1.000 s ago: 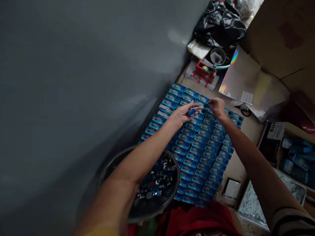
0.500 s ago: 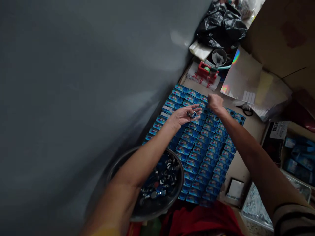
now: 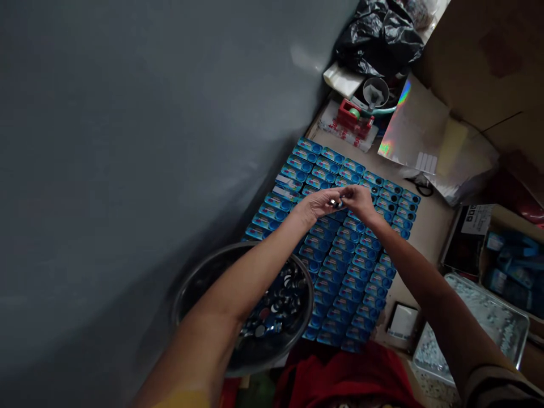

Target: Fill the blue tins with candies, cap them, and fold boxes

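Note:
Rows of blue cards (image 3: pixel 340 260), each with a round spot, cover the table. Above them my left hand (image 3: pixel 321 204) is palm up, its fingers curled round small shiny discs (image 3: pixel 334 202). My right hand (image 3: pixel 357 201) meets the left fingertips, its fingers pinched together; whatever lies between them is too small to make out. A dark round basin (image 3: pixel 309 306) holding many shiny round pieces (image 3: pixel 274 306) stands at the near left, partly hidden under my left forearm. Some cards at the far right of the rows carry dark discs (image 3: pixel 393 198).
A red tape dispenser (image 3: pixel 355 116) and a black plastic bag (image 3: pixel 378 39) are at the back. On the right are holographic sheets (image 3: pixel 429 136), black scissors (image 3: pixel 425 190), a box of blue packets (image 3: pixel 516 266) and a clear tray (image 3: pixel 471 328). A grey wall borders the left.
My right hand has come down and left from over the far cards to my left hand. The left fingers have curled in more. The view has shifted slightly.

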`<state>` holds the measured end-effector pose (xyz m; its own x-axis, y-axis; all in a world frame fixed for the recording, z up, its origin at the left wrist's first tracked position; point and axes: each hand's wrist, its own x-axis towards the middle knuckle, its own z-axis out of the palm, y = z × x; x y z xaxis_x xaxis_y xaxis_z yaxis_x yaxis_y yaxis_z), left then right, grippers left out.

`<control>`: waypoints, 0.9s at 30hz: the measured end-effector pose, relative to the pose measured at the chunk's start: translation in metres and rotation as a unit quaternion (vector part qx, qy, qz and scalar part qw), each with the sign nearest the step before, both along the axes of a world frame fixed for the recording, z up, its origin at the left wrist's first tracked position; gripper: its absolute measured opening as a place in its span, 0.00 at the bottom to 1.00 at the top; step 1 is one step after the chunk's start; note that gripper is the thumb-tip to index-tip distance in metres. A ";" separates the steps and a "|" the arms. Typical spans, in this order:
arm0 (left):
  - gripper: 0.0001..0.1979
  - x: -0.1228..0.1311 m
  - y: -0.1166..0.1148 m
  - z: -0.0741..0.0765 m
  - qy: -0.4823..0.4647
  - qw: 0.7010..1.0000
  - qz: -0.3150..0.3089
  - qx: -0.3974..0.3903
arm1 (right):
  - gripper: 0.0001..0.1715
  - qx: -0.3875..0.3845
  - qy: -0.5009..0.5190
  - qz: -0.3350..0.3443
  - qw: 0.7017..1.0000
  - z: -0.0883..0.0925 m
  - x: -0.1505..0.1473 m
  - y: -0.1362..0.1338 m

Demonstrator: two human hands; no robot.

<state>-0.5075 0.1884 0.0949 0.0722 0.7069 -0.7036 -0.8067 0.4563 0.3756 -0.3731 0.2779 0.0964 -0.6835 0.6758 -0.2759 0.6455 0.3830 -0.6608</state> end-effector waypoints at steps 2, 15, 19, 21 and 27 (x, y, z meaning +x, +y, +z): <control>0.37 -0.002 -0.001 0.002 -0.029 1.000 0.006 -0.010 | 0.15 0.004 0.005 -0.046 0.999 -0.002 0.005 0.013; 0.33 -0.046 0.013 -0.002 -0.052 0.994 0.091 -0.007 | 0.17 0.117 -0.280 0.041 0.952 -0.003 -0.036 0.073; 0.31 -0.044 0.012 -0.002 -0.017 0.995 0.095 0.005 | 0.28 0.126 -0.255 0.030 0.958 0.004 -0.033 0.072; 0.31 -0.041 0.009 0.002 -0.005 0.996 0.094 0.000 | 0.23 0.136 -0.184 0.027 0.973 0.006 -0.026 0.056; 0.32 -0.015 0.005 0.013 0.009 0.994 0.106 0.034 | 0.13 -0.004 0.133 -0.017 0.991 0.003 -0.006 -0.004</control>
<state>-0.5226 0.1932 0.1076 -0.0953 0.7509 -0.6535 -0.8749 0.2500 0.4148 -0.3786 0.2743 0.0992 -0.7100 0.6979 -0.0939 0.4597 0.3584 -0.8125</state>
